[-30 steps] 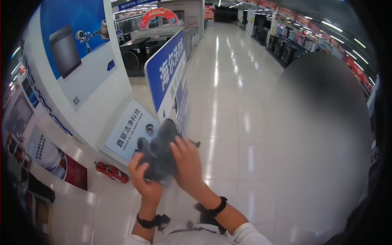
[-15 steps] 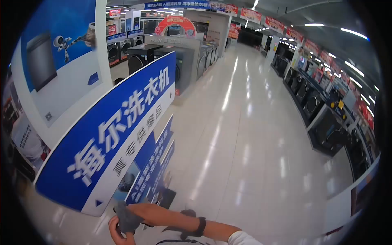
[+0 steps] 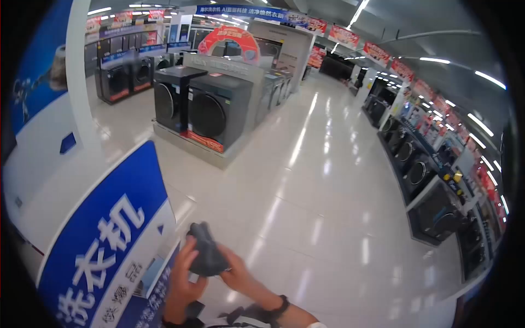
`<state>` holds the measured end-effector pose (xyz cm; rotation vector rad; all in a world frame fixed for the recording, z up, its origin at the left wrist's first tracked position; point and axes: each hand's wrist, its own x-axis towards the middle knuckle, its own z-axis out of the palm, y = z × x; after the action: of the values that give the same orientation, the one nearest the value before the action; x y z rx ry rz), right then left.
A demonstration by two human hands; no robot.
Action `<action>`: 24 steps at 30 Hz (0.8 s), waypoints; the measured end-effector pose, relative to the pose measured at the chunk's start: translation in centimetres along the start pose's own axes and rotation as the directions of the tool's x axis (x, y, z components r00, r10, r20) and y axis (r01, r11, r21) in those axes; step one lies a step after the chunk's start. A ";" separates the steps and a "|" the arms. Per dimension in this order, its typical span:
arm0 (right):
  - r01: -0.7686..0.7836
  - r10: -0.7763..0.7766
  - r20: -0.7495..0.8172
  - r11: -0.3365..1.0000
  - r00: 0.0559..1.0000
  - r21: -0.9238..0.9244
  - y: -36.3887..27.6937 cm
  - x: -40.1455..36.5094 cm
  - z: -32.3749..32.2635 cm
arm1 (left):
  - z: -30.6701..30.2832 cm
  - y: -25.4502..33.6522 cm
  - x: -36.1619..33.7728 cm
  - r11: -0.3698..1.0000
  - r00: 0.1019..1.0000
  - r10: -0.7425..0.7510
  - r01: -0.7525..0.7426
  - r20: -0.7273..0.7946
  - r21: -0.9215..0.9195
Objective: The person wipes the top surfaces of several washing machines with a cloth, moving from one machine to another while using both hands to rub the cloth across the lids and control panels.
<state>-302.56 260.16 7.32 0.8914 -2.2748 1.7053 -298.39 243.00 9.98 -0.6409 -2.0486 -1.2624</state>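
Observation:
A dark grey cloth (image 3: 208, 254) is bunched up between my two hands, above the floor at the bottom of the view. My left hand (image 3: 185, 270) has its fingers curled round the cloth's left side. From the right, my right hand (image 3: 239, 272) grips the cloth's edge; a dark band is on that wrist. Close beside my left hand stands a blue and white sign board (image 3: 117, 229) with large white characters. The cloth is apart from the board. Some fingertips are hidden by the cloth.
Dark front-loading washing machines (image 3: 210, 112) stand on a low platform (image 3: 219, 159) ahead. Another row of machines (image 3: 418, 172) lines the right side. A glossy tiled aisle (image 3: 306, 208) runs between them. At the left is a tall white panel (image 3: 85, 82).
The view has moved forward past the sign, which now sits lower and further left. My hands have come apart from their crossed position and hold the cloth higher, further right.

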 end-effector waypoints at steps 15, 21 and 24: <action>0.053 -0.009 0.181 0.970 0.983 -0.239 34.2 34.2 -24.6 | 28.6 -32.0 30.2 0.594 0.597 -0.793 0.712 -0.122 -0.374; 0.125 -0.014 0.239 0.881 0.971 -0.456 45.3 42.3 -29.8 | 34.9 -42.6 35.1 0.331 0.431 -0.902 0.648 -0.028 -0.686; -0.196 0.281 0.338 0.944 0.898 -0.265 53.2 44.9 -33.7 | 38.3 -49.8 40.1 0.240 0.435 -0.897 0.628 0.079 -0.740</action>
<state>-375.21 283.96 -4.17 0.9867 -2.8684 1.4128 -369.90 259.69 -2.95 0.5268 -1.4652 -2.5870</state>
